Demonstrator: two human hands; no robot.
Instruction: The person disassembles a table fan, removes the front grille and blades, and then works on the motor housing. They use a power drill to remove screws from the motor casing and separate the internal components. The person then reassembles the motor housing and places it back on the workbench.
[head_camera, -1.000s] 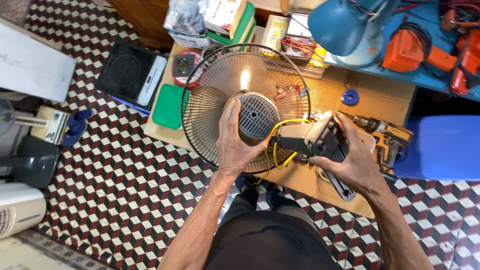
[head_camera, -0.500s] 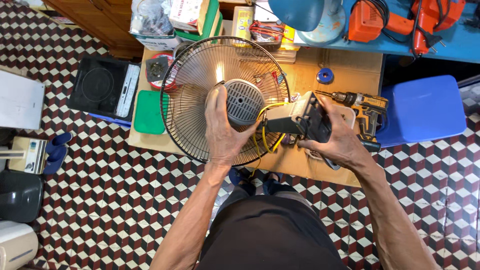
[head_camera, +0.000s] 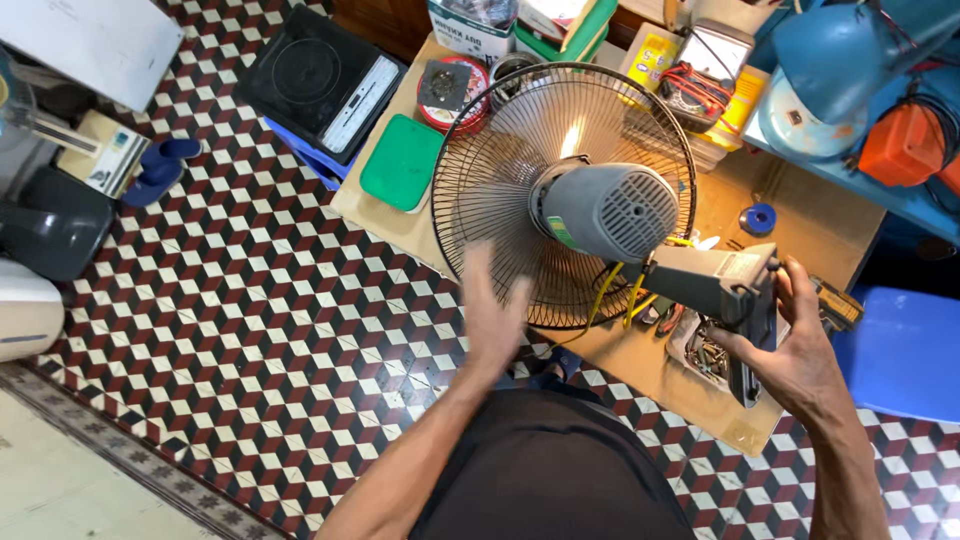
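Observation:
A grey electric fan hangs over a low wooden table (head_camera: 800, 225), its round wire guard (head_camera: 500, 170) facing down and its grey motor housing (head_camera: 610, 210) toward me. My right hand (head_camera: 795, 355) grips the fan's dark grey neck block (head_camera: 730, 290), from which yellow wires (head_camera: 615, 295) loop out. My left hand (head_camera: 495, 315) is blurred, fingers spread, just in front of the guard's near rim and holding nothing.
A green lid (head_camera: 400, 162), a round red tin (head_camera: 452, 92), boxes, a blue lamp (head_camera: 830, 75) and an orange tool (head_camera: 905, 145) crowd the table. A black induction cooker (head_camera: 320, 75) and a blue stool (head_camera: 905, 350) stand on the patterned tile floor.
My left hand has come off the motor housing and pulled back toward me, now open. The fan has tilted so the motor housing shows. My view has shifted.

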